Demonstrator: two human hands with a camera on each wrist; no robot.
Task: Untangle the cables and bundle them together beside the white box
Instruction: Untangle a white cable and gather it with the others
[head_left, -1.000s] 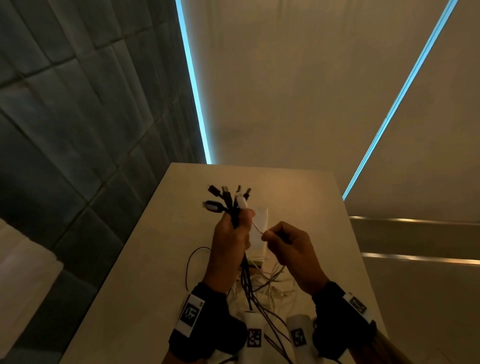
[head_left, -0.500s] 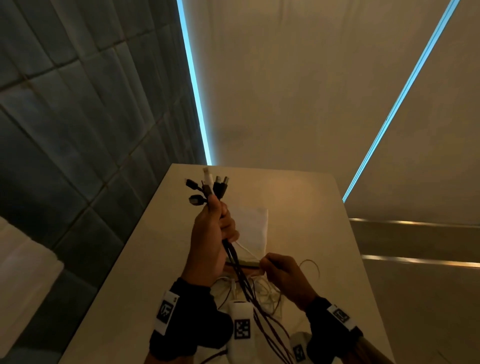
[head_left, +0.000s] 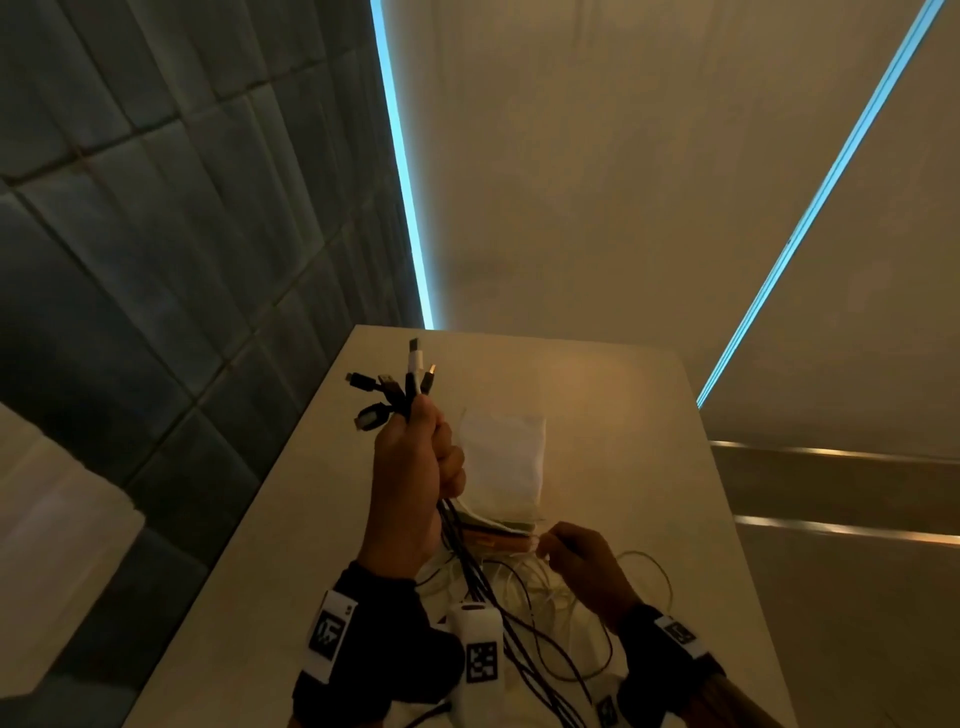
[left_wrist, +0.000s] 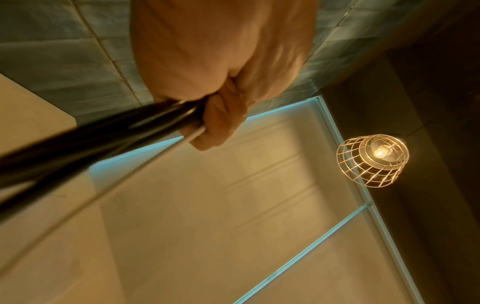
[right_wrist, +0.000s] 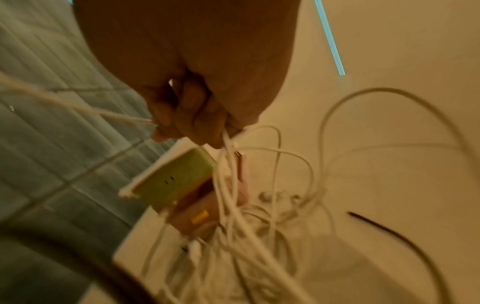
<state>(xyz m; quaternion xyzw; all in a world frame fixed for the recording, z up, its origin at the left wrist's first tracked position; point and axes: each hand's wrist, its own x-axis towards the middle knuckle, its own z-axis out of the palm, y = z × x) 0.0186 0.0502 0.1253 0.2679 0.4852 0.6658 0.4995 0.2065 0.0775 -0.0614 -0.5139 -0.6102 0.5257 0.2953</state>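
While the left hand is raised above the table, its fingers curl tight round a bundle of cables; approx 5 plug ends fan out over the fist, 1 white, rest dark; the right hand, low & just in front of the white box, pinches 1 thin white cable; loose white cables lie heaped on the table below; 1 box; box labels too blurred to read; wrist-band tags show square codes only.
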